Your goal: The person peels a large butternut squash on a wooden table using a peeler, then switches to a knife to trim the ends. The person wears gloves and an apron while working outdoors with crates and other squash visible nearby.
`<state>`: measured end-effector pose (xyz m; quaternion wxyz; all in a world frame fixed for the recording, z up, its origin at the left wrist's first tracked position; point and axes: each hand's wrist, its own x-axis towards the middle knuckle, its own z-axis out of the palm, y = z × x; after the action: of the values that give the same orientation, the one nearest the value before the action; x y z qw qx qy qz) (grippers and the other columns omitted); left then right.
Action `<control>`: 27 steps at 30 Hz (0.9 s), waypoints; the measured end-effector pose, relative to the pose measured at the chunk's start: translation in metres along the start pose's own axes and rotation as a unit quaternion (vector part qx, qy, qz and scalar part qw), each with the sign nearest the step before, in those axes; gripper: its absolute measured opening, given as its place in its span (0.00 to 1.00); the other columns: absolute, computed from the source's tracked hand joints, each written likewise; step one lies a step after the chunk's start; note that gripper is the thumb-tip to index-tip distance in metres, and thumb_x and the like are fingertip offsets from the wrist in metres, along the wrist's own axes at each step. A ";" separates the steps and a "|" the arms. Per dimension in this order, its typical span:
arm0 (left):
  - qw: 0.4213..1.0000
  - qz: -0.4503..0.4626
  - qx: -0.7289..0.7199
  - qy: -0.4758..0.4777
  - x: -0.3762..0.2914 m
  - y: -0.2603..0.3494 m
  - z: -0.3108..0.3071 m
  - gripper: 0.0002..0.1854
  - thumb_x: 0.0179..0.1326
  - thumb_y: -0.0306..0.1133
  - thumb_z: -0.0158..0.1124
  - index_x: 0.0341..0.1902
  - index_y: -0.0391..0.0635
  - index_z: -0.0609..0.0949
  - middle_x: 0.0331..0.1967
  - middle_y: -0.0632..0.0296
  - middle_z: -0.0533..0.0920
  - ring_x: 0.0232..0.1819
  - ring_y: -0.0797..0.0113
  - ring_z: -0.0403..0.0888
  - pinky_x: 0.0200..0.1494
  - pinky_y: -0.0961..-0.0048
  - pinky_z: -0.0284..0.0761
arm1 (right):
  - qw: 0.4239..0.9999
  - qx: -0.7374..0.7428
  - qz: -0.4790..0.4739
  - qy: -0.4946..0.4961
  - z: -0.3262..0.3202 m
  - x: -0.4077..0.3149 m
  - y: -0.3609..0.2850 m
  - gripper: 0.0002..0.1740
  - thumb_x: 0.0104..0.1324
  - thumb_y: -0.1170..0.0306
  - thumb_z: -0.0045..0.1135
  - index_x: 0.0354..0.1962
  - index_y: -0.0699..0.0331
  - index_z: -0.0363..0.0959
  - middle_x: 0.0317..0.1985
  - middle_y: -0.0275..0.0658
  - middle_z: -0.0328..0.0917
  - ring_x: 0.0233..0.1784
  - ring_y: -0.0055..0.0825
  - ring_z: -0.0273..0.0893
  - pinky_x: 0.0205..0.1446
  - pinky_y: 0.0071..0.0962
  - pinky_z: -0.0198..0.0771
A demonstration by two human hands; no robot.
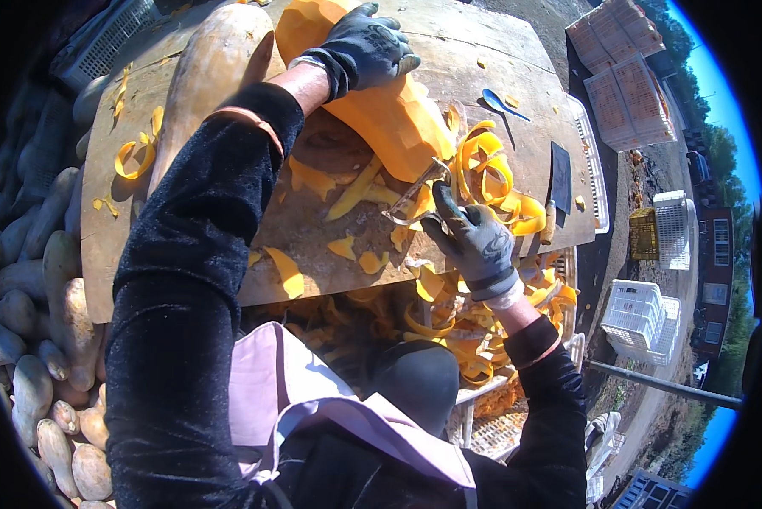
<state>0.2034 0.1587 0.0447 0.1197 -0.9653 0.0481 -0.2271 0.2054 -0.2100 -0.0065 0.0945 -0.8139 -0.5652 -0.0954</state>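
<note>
A large peeled orange squash (394,121) lies across the wooden board (483,51). My left hand (371,54), in a grey and black coated glove, presses on its upper side and grips it. In my right hand (479,245), gloved alike, is a metal-framed peeler (443,170) close to the squash's near end. Some of its handle is hidden by the fingers. Curled orange peel strips (483,162) are heaped beside the squash, just beyond my right hand. To the left rests a long unpeeled squash (219,70), partly hidden by my left arm.
On the board's right side are a blue spoon (505,105) and a wide-bladed knife (560,178) with a wooden handle. Peelings (476,356) fill the space below the near edge. Unpeeled squashes (34,388) are piled at left. White plastic crates (635,312) stand at right.
</note>
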 end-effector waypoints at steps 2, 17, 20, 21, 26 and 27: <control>1.000 -0.007 -0.017 0.000 -0.003 0.001 0.003 0.14 0.71 0.44 0.55 0.48 0.62 0.88 0.46 0.72 0.86 0.59 0.70 0.77 0.72 0.52 0.59 | 0.999 -0.029 -0.041 -0.013 0.003 0.012 0.005 0.28 0.63 0.56 0.70 0.62 0.43 0.77 0.28 0.41 0.76 0.26 0.37 0.78 0.27 0.34 0.71; 0.997 0.007 -0.053 0.052 -0.004 -0.004 0.006 0.14 0.70 0.47 0.58 0.42 0.55 0.88 0.43 0.69 0.86 0.55 0.69 0.80 0.67 0.55 0.64 | 0.985 -0.107 -0.138 -0.015 0.006 0.050 0.019 0.22 0.64 0.61 0.68 0.56 0.39 0.79 0.27 0.38 0.74 0.21 0.35 0.77 0.21 0.33 0.69; 0.992 0.026 -0.084 0.088 -0.003 -0.004 -0.002 0.13 0.68 0.46 0.61 0.40 0.54 0.89 0.41 0.68 0.87 0.51 0.68 0.81 0.66 0.59 0.65 | 0.977 -0.129 -0.152 -0.077 -0.023 0.036 0.039 0.36 0.65 0.73 0.60 0.70 0.40 0.66 0.26 0.39 0.71 0.24 0.33 0.76 0.23 0.31 0.72; 0.995 0.029 -0.089 0.039 0.000 -0.004 -0.006 0.16 0.68 0.48 0.58 0.44 0.54 0.88 0.46 0.65 0.86 0.56 0.63 0.79 0.67 0.54 0.62 | 0.971 -0.186 -0.036 -0.143 -0.042 0.017 0.049 0.34 0.67 0.65 0.61 0.71 0.39 0.66 0.27 0.38 0.72 0.22 0.33 0.76 0.23 0.30 0.71; 0.995 0.019 -0.099 0.020 0.006 -0.002 -0.024 0.17 0.66 0.49 0.56 0.43 0.54 0.87 0.49 0.60 0.86 0.58 0.56 0.78 0.67 0.47 0.62 | 0.989 -0.114 -0.080 -0.042 -0.053 -0.009 0.040 0.35 0.65 0.59 0.65 0.70 0.35 0.67 0.25 0.37 0.72 0.20 0.32 0.74 0.21 0.31 0.70; 0.994 0.030 -0.107 -0.003 0.006 -0.005 -0.026 0.17 0.66 0.49 0.56 0.43 0.54 0.87 0.48 0.59 0.86 0.58 0.56 0.78 0.67 0.47 0.62 | 0.987 -0.113 -0.099 -0.053 -0.044 -0.003 0.033 0.35 0.65 0.63 0.65 0.70 0.36 0.67 0.25 0.37 0.72 0.20 0.32 0.74 0.21 0.30 0.70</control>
<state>0.1974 0.1568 0.0716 0.0228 -0.9713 0.1011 -0.2143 0.2337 -0.2357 0.0340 -0.0379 -0.7634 -0.6327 -0.1244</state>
